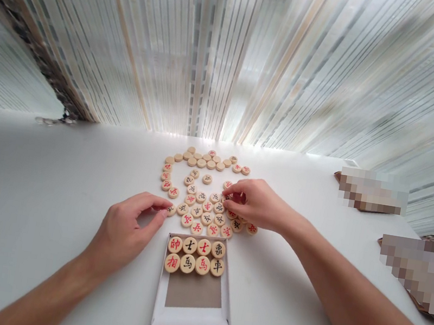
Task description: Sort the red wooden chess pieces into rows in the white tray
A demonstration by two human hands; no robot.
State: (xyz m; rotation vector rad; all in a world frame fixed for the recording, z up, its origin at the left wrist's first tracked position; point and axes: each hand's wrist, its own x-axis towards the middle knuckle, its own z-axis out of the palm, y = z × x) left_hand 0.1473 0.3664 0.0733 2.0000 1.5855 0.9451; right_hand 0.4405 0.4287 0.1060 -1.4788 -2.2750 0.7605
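Round wooden pieces with red or black characters lie loose on the white table, such as a red-marked one [187, 220]. Nearer to me is an open white box [192, 320] with two rows of four pieces in its far part, among them a red-marked piece [172, 263]. My left hand [128, 225] pinches the edge of a black-marked piece [171, 210] at the left of the loose group. Over the group's right side, my right hand [254, 204] has thumb and fingers round a dark-marked piece, mostly hidden by the fingertips.
Blank-faced pieces [201, 163] form a rough row at the far side of the group. Two blurred-out flat items, one farther off [371, 192] and one nearer [418, 271], lie at the right. A striped curtain [218, 47] hangs behind the table [50, 202].
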